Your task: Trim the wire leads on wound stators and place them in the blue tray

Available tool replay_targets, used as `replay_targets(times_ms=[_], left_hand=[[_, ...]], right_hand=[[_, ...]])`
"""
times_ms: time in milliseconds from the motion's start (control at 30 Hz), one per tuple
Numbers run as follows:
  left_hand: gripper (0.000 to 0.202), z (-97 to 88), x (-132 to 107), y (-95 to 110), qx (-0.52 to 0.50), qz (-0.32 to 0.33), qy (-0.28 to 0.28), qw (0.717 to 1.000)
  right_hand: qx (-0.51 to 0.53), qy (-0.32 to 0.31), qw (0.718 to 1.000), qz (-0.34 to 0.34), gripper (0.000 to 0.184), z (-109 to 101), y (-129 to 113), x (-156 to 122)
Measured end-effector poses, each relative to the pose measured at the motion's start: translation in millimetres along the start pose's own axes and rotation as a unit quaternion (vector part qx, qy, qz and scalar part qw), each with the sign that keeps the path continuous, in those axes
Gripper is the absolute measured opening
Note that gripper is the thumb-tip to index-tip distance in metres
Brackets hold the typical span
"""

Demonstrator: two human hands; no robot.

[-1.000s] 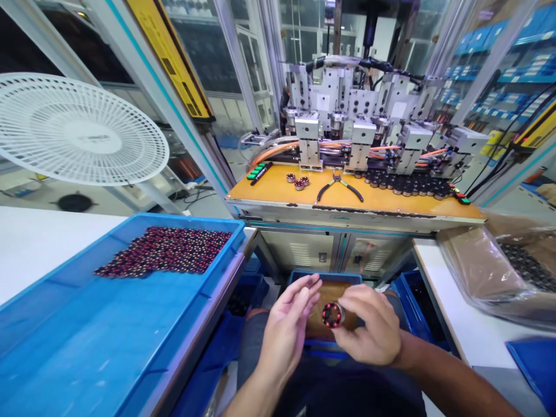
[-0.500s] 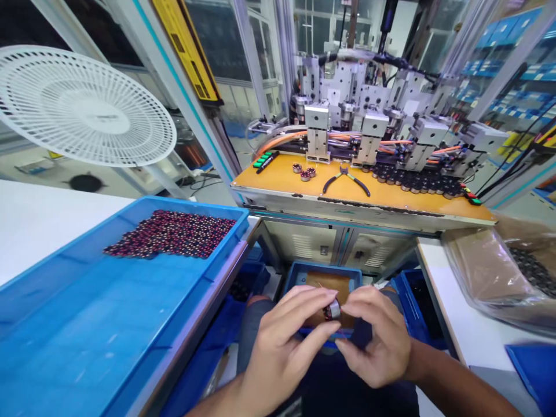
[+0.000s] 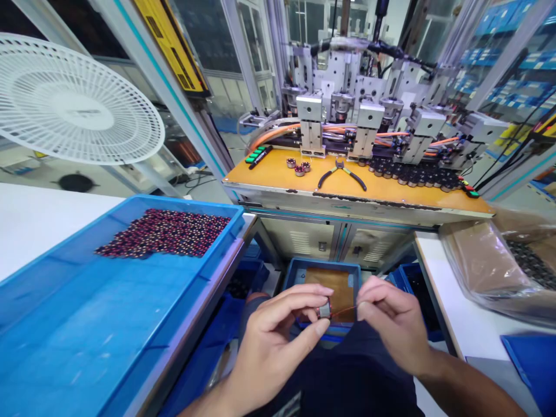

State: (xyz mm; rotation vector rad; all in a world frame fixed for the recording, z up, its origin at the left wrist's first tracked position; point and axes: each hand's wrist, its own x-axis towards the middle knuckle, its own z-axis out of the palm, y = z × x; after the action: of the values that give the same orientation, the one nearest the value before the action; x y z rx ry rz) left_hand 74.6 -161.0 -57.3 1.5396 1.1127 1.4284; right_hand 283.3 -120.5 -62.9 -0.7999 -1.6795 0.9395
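Note:
Between the thumb and fingers of my left hand [image 3: 282, 341] is a small wound motor stator [image 3: 324, 310], a metal ring with dark and red parts. A thin reddish copper wire [image 3: 344, 311] runs from it to the right. My right hand [image 3: 391, 324] pinches the wire's far end between thumb and forefinger, a short way from the stator. Both hands are above my lap, in front of a small blue bin [image 3: 299, 266] with a brown bottom.
To the left, a large blue tray [image 3: 130, 307] carries many stators [image 3: 169, 234] at its far end. Ahead, a machine [image 3: 369, 116] stands over an orange bench with pliers [image 3: 341, 174], three stators [image 3: 299, 169] and a dark row of parts [image 3: 412, 174]. A fan [image 3: 78, 104] stands left; a plastic-lined box [image 3: 486, 266] sits right.
My right hand has drawn away to the right from the stator, and the wire now stretches between the hands. The left hand, with the stator, has shifted slightly left.

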Motion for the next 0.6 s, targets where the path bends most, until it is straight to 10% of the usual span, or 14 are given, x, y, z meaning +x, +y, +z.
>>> replay_targets(times_ms=[133,267,333,500,600], left_hand=[[0.029,-8.5,3.2,2.4,0.132,0.078,-0.025,0.988],[0.028,-9.3,5.7,7.7,0.188,0.143,-0.063,0.97],[0.029,-9.4,4.2,9.0,0.19,0.146,-0.065,0.969],[0.034,-17.5,-5.1,4.9,0.168,0.128,-0.046,0.976],[0.031,-23.4,-9.2,0.8,0.14,0.151,-0.045,0.977]], right_hand=[[-0.231,0.022,0.95,-0.206,0.017,-29.3,-12.9,12.1],[-0.405,-0.113,0.747,-0.515,0.019,-28.3,-34.0,37.2],[-0.424,-0.171,0.707,-0.539,0.023,-20.0,-37.9,47.7],[-0.282,-0.295,0.892,-0.192,0.036,-3.4,-37.7,47.7],[-0.087,-0.413,0.897,0.128,0.035,-3.4,-37.1,55.2]])
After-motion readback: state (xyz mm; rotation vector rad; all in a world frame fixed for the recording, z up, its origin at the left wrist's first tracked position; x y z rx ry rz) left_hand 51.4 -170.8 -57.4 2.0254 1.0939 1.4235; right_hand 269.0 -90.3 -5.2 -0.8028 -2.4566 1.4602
